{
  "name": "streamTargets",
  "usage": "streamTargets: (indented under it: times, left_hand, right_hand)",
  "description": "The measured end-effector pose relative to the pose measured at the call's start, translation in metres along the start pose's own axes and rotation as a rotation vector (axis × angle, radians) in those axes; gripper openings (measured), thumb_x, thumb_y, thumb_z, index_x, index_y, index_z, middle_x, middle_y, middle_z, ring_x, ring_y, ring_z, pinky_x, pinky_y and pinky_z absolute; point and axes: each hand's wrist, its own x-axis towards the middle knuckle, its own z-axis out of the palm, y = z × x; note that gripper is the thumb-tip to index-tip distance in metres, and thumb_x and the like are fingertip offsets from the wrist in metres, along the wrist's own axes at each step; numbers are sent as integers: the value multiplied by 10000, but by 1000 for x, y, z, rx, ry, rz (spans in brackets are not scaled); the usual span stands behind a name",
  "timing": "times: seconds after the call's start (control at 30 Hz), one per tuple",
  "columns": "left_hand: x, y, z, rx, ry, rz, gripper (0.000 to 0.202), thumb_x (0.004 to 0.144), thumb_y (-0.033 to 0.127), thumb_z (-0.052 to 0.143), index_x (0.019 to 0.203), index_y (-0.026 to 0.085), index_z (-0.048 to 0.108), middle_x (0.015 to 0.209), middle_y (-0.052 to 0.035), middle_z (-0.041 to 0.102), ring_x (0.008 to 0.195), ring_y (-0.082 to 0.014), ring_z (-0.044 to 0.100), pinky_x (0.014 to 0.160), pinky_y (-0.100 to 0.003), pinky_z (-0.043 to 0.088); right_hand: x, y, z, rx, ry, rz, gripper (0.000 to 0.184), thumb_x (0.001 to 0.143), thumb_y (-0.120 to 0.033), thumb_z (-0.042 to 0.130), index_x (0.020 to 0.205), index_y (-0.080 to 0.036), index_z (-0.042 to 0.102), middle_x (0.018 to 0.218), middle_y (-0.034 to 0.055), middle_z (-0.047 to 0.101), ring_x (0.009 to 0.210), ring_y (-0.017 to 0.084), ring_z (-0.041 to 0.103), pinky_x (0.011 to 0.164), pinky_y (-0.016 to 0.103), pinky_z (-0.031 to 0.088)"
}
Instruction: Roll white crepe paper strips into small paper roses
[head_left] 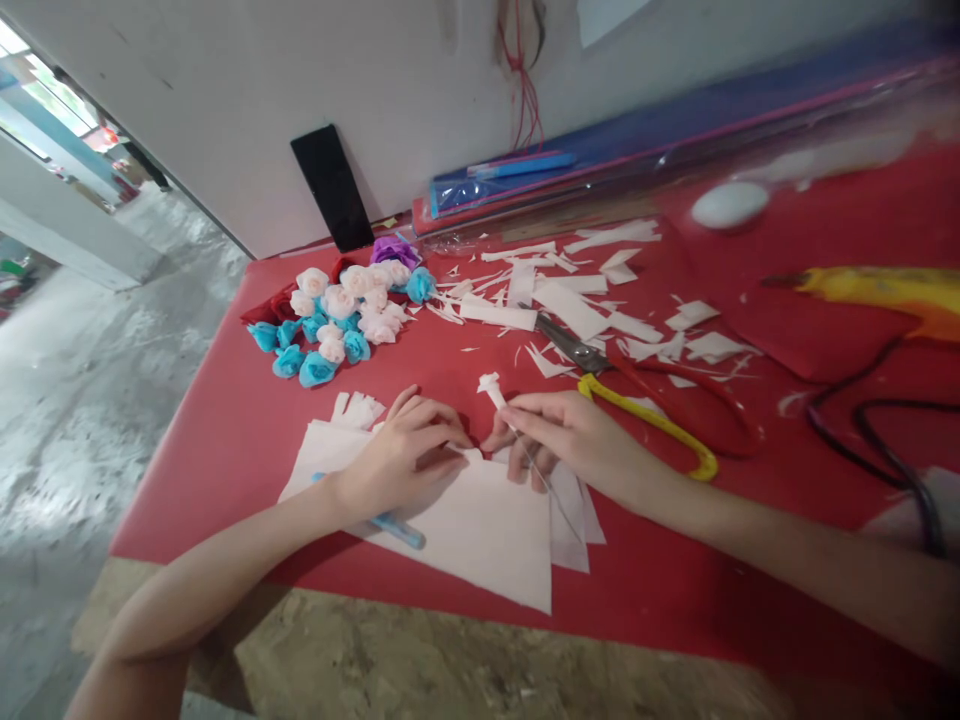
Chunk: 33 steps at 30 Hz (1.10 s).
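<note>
Bare wooden tabletop (450,660) runs along the near edge, with a red sheet (225,440) spread over the rest; on the red lies a stack of white paper sheets (487,525), and a light blue pen (397,528) rests across it, partly under the left wrist; the left hand (401,455) lies palm down on the paper, fingers curled and pressed together at its upper edge, though whether they pinch anything cannot be told; the right hand (570,440) is nearly closed, thumb and fingers pinching a thin wire stem (551,490) whose upper end carries a small white paper bud (491,386), tilted up and to the left just beyond the fingertips; yellow-handled scissors (637,405) lie just beyond the right hand; white paper scraps (577,305) are scattered farther back; a heap of blue, white and purple paper roses (341,315) sits at the far left, well apart from both hands; a black phone (331,188) leans against the wall (225,90)
</note>
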Motion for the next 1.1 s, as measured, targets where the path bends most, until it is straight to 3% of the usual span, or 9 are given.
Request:
streamTargets:
  times: [0.13,0.6,0.87,1.1]
  left_hand:
    - [0,2,0,-19,-6,-11,49,808,199,527,848,189,554,869,6,616,831,-114,550,1011,-417,232]
    - [-2,2,0,37,20,-28,198,798,207,534,995,196,528,951,-1,653,933,-140,556,1068,-458,142]
    - [-1,2,-1,32,49,-44,187,781,239,561,956,179,534,894,-16,651,867,-139,575,1041,-455,224]
    - [-3,0,1,47,39,-42,205,790,227,550,993,205,532,947,4,659,925,-140,562,1067,-464,152]
  right_hand:
    - [-1,1,-1,-6,-4,-9,235,844,-221,440,671,-119,564,521,29,620,372,62,531,353,149,422]
    - [-2,4,-3,-36,0,-17,240,848,-230,441,687,-121,581,494,11,605,355,50,527,358,138,417]
    - [-1,2,-2,-41,-8,-10,238,855,-219,425,685,-123,560,494,10,605,354,46,522,362,133,420]
    - [-1,6,-3,-52,-22,-19,215,851,-250,439,734,-126,570,489,7,601,360,52,524,373,144,422]
